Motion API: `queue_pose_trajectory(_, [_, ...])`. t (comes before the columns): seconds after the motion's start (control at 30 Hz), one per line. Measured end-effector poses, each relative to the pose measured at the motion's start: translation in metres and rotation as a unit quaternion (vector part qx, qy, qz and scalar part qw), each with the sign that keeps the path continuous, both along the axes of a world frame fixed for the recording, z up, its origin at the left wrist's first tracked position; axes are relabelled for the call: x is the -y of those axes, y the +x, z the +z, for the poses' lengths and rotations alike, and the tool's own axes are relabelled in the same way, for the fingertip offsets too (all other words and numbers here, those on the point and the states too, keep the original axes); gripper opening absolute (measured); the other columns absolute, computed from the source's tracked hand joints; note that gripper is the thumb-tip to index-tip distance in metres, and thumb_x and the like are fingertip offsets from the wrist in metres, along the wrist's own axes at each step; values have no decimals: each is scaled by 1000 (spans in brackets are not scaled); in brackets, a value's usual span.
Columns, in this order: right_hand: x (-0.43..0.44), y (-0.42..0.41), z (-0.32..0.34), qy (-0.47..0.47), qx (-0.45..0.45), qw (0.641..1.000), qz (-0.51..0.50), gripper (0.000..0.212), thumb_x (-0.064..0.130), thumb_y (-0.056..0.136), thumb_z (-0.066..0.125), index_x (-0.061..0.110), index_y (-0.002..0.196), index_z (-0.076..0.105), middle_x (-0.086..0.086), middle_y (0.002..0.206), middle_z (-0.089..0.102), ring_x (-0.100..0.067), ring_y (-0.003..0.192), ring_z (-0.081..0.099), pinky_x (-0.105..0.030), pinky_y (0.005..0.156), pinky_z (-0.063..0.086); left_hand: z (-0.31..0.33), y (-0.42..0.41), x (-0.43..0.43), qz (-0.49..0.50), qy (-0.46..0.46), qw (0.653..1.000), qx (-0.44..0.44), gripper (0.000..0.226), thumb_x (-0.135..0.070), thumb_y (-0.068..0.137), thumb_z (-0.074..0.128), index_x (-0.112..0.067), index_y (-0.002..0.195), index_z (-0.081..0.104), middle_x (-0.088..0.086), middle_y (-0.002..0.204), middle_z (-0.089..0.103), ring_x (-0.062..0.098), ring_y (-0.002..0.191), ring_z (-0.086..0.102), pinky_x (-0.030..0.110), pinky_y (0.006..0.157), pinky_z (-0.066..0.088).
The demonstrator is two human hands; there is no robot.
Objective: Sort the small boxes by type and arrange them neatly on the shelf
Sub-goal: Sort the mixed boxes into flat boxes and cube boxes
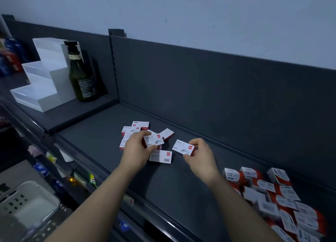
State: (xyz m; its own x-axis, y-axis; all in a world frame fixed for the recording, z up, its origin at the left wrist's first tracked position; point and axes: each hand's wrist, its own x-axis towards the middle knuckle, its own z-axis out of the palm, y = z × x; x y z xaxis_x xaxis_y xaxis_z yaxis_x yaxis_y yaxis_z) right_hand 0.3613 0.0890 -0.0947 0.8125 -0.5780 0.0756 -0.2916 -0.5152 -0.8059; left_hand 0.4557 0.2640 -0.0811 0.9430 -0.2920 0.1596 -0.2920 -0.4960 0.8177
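Observation:
On the dark shelf (181,178) lies a loose cluster of flat white-and-red staple boxes (135,128), marked 24/6. My left hand (136,149) pinches one such box (153,140) just above the cluster. My right hand (201,155) grips another 24/6 box (182,147) by its right end, a little to the right of the pile. One box (161,156) lies barcode side up between my hands. At the lower right sits a heap of several thicker white-and-orange boxes (272,196).
A white stepped display stand (43,78) and a dark green pump bottle (81,74) stand on the raised shelf section at the left. The shelf's back panel (218,87) rises behind. A grey basket (27,209) sits at the lower left, beside lower shelves of goods.

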Motion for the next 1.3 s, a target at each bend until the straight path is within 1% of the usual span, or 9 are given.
queue_pose_trajectory(0.1, [1, 22, -6, 4, -19, 1000, -10, 24, 11, 79, 65, 26, 91, 50, 4, 101, 60, -16, 95, 58, -33, 80, 51, -2, 21, 12, -18, 8, 1000, 4, 43, -19, 81, 74, -20, 120, 58, -7, 107, 56, 11, 89, 56, 21, 77, 40])
queue_pose_trajectory(0.23, [0, 43, -14, 21, -28, 999, -32, 22, 13, 79, 68, 24, 88, 50, 1, 96, 61, -18, 89, 59, -28, 73, 48, -9, 49, 22, -52, -1, 997, -49, 38, -14, 84, 70, -21, 118, 56, -2, 96, 67, 7, 61, 68, 29, 64, 55])
queue_pose_trajectory(0.3, [-3, 50, -17, 36, -32, 998, -45, 21, 15, 78, 71, 21, 87, 53, 1, 90, 63, -20, 85, 61, -29, 71, 49, -11, 61, 24, -65, 8, 996, -59, 34, -16, 85, 69, -22, 114, 56, -2, 95, 68, 10, 59, 69, 31, 64, 59])
queue_pose_trajectory(0.4, [-8, 58, -18, 12, -57, 996, -67, 20, 23, 76, 75, 22, 83, 57, 2, 90, 66, -17, 83, 62, -32, 75, 51, -13, 74, 26, -76, 39, 996, -34, 28, -19, 87, 68, -20, 112, 56, -6, 99, 61, 2, 64, 61, 6, 48, 44])
queue_pose_trajectory(0.53, [-11, 64, -15, 20, -85, 993, -80, 23, 27, 80, 73, 18, 97, 61, 6, 95, 66, -13, 89, 63, -29, 81, 49, -13, 83, 25, -108, 67, 992, -7, 32, -26, 85, 69, -18, 115, 59, -4, 104, 61, 9, 73, 64, 13, 53, 47])
queue_pose_trajectory(0.63, [-10, 60, -12, -20, -84, 992, -93, 31, 29, 85, 68, 15, 113, 63, 2, 113, 64, -12, 101, 59, -22, 84, 42, -11, 87, 24, -122, 94, 987, 51, 36, -37, 85, 66, -19, 115, 61, -2, 111, 62, 17, 100, 58, 28, 82, 48])
queue_pose_trajectory(0.7, [-11, 54, -8, -50, -88, 990, -101, 39, 30, 88, 65, 16, 123, 59, 1, 126, 60, -14, 112, 56, -19, 88, 37, -5, 84, 22, -134, 98, 981, 96, 35, -36, 86, 63, -17, 116, 62, 0, 114, 62, 20, 108, 54, 32, 91, 44])
queue_pose_trajectory(1.0, [-20, -18, 29, -197, -90, 961, -172, 50, 32, 95, 54, 15, 140, 44, -2, 145, 46, -16, 133, 41, -25, 108, 30, 17, 37, 39, -257, 124, 936, 205, 37, -35, 91, 56, -20, 125, 59, -2, 123, 61, 23, 112, 52, 32, 93, 38])
queue_pose_trajectory(1.3, [-16, -141, 49, -207, -93, 929, -292, 45, 28, 95, 53, 21, 138, 47, 3, 137, 54, -14, 125, 48, -22, 98, 35, 28, -53, 79, -356, 82, 886, 286, 37, -36, 89, 59, -16, 120, 62, 3, 115, 65, 25, 104, 58, 38, 90, 44])
